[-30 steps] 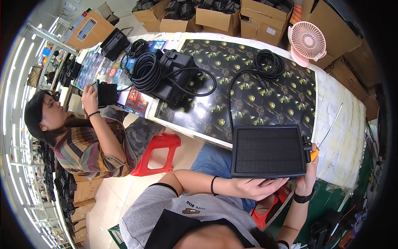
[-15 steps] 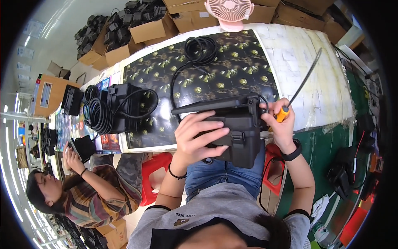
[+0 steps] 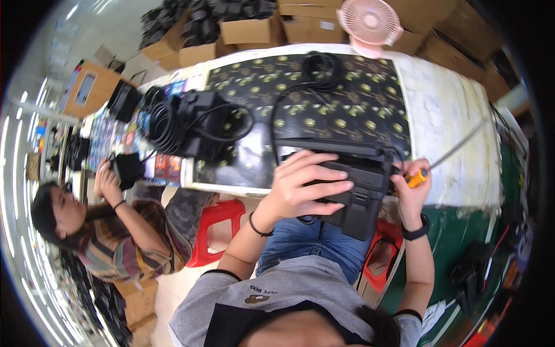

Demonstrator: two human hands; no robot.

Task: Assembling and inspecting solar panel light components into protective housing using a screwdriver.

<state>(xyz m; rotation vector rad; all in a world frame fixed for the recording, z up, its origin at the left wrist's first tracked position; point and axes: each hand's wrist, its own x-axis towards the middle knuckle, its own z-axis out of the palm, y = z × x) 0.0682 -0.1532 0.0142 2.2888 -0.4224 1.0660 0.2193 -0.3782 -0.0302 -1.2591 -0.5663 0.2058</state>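
A black plastic case (image 3: 363, 202) with a latch on its front is held above my lap at the table's near edge, its lid (image 3: 341, 146) lifted partway. My left hand (image 3: 312, 184) lies across the case, fingers spread over its front and thumb out of sight, gripping it. At the case's right side, my right hand (image 3: 411, 188) has its fingers curled round the orange handle of a screwdriver (image 3: 417, 178). The screwdriver's long thin shaft points away to the far right. My right fingertips are close to the case's side by a short black cable; whether they touch it I cannot tell.
A black cable coil (image 3: 321, 70) lies on the dark patterned mat (image 3: 295, 124). To the left is another black case (image 3: 202, 124) with coiled cable. A pink fan (image 3: 370, 26) stands at the back. A co-worker (image 3: 130, 231) sits left, holding a black box. Red stools (image 3: 217, 231) are below.
The view has shifted, so the table and its things appear farther right. Both hands keep their hold on the case and screwdriver; the lid looks slightly blurred now.
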